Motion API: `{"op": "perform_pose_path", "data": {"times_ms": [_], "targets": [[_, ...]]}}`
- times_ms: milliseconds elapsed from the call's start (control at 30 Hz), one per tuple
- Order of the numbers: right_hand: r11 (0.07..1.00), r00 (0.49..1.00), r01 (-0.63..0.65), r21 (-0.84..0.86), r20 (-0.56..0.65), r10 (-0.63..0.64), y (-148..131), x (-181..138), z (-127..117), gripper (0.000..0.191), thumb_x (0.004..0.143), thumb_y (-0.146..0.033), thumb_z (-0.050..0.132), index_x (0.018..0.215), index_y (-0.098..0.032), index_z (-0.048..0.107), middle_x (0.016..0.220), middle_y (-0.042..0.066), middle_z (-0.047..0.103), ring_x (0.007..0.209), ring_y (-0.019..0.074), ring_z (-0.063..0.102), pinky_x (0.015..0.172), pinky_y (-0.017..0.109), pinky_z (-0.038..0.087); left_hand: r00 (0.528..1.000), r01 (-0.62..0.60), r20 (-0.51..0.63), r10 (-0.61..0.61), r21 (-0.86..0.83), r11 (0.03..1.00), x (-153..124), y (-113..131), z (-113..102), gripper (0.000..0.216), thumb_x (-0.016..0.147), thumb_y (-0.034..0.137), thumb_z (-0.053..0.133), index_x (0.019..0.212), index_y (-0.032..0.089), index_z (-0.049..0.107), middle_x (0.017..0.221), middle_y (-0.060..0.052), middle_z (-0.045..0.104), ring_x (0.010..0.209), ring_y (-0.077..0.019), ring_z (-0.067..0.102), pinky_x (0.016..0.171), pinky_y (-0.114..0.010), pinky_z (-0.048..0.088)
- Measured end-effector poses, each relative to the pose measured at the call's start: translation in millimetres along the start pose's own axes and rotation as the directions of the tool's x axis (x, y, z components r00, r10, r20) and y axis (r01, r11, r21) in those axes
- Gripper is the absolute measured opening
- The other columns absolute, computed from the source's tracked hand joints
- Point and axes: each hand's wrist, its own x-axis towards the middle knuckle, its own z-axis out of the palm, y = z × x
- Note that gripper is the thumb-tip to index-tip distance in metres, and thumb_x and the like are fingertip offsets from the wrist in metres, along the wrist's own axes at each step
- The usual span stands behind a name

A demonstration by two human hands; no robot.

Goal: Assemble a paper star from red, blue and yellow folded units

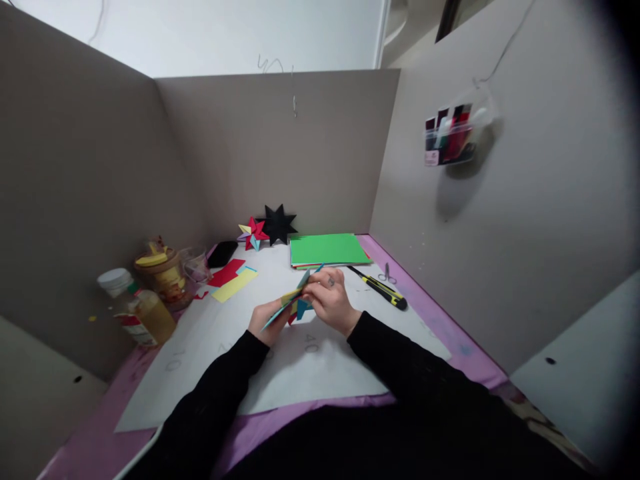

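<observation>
Between both hands, above the white sheet (340, 367), is a folded paper piece (301, 308) in blue, yellow and red, with pointed flaps sticking out. My left hand (264, 319) grips it from the left side, its fingers partly hidden behind the paper. On the right, my right hand (333, 299) pinches the paper's edge with bent fingers, and a ring shows on one of them. Red and yellow paper strips (235, 285) lie beyond my left hand. To the right of my right hand rests a black and yellow utility knife (385, 291).
Green paper (330, 250) tops a stack at the back. Finished paper stars (279, 224) lean near the back panel. A bottle (143, 313), a brown tub (165, 277), a clear cup (195, 264) and a black phone (223, 254) stand left. Small scissors (387, 275) lie right.
</observation>
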Motion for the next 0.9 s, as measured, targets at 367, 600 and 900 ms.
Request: {"op": "perform_pose_path", "data": {"times_ms": [367,600,900], "targets": [[0.998,0.998,-0.064,-0.028,-0.006,0.064,-2,3,4,0.015,0.085,-0.023,0.049,0.078,-0.020,0.062,0.095,0.007,0.056,0.098,0.0232,0.043,0.090,0.041,0.034,0.997,0.082,0.004,-0.082,-0.045,0.996,0,5,0,0.025,0.081,0.025,0.055,0.100,0.019,0.070,0.073,0.001,0.068,0.058,-0.0109,0.058,0.060,-0.020,0.049],[0.978,0.976,-0.207,0.018,-0.068,0.207,7,1,9,0.044,0.081,-0.036,0.057,0.121,-0.019,0.049,0.132,0.014,0.038,0.125,0.0293,0.033,0.102,0.048,0.029,0.916,0.346,-0.074,-0.395,-0.356,0.868,7,11,-10,0.029,0.068,0.030,0.070,0.095,0.018,0.071,0.091,-0.005,0.073,0.086,-0.0246,0.065,0.080,-0.034,0.051],[-0.052,0.583,-0.715,0.697,0.637,0.504,16,0,24,0.056,0.069,-0.051,0.067,0.114,-0.021,0.053,0.108,0.008,0.062,0.093,0.0194,0.061,0.078,0.031,0.049,0.678,0.351,-0.098,-0.729,-0.828,0.437,15,6,-6,0.046,0.054,0.023,0.079,0.097,0.014,0.066,0.105,-0.009,0.070,0.098,-0.0279,0.064,0.090,-0.043,0.049]]}}
